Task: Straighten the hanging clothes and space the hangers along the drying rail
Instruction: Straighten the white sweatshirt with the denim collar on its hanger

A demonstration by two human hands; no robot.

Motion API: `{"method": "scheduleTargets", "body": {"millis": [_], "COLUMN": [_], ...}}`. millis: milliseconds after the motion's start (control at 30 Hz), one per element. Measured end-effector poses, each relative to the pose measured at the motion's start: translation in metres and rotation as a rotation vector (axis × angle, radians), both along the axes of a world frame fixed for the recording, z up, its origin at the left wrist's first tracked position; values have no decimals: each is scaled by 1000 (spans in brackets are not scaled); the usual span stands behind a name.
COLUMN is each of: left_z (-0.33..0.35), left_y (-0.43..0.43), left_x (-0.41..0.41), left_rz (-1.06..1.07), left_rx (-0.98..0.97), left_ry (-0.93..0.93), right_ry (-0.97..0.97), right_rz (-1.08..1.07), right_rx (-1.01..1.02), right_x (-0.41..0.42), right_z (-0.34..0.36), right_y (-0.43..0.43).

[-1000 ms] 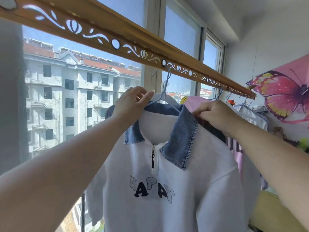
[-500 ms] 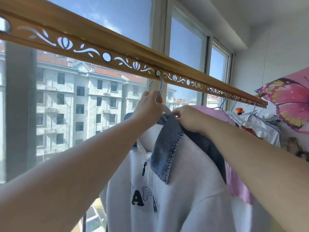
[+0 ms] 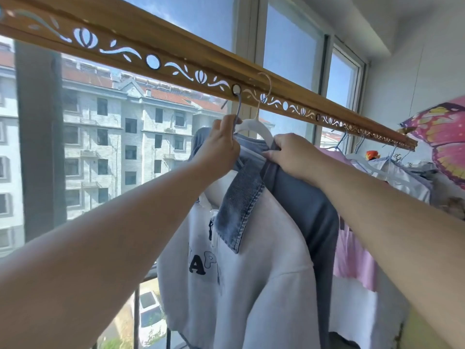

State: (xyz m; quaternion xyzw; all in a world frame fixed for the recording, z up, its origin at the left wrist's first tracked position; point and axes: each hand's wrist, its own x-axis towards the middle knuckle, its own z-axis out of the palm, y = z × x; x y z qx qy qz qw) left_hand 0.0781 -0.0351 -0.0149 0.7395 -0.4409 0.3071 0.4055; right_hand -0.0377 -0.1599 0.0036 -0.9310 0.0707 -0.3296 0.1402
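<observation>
A white sweatshirt (image 3: 254, 293) with a denim collar and black letters hangs from the carved wooden drying rail (image 3: 141, 44). Its blue hanger hook (image 3: 238, 107) sits in a round hole of the rail. My left hand (image 3: 219, 147) is closed around the neck of that hook, above the collar. Just behind hangs a dark blue garment (image 3: 309, 210) on a white hanger (image 3: 259, 127) with a wire hook through the rail. My right hand (image 3: 289, 154) pinches the top of this dark blue garment at the hanger's shoulder.
Further right along the rail hang a pink garment (image 3: 352, 255) and several pale clothes (image 3: 400, 177) on blue and white hangers. A butterfly picture (image 3: 445, 137) covers the right wall. Windows stand behind the rail, with an apartment block outside.
The view has tilted up and closed in on the rail. My left hand has gone from the collar up to the hanger hook. My right hand has moved left onto the dark blue garment behind.
</observation>
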Motion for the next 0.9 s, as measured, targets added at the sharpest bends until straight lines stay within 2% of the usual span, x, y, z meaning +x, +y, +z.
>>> {"method": "scheduleTargets", "body": {"millis": [300,467,600,900], "left_z": [3,4,3,1], "left_y": [-1,-5,-5,1], "left_x": [0,-3,-3,-2], "left_rz": [-50,-81,-49,-13], "left_rx": [-52,-43,-16,19], "left_ry": [133,200,175,85], "right_ry": [-10,59,140,189], "right_rz": [-107,-180,-228,-267], "right_rx": [116,146,110,-2], "right_x": [-2,7,15,26], "right_z": [-8,-4,-3,0], "right_y": [-34,-53,-60,-65]}}
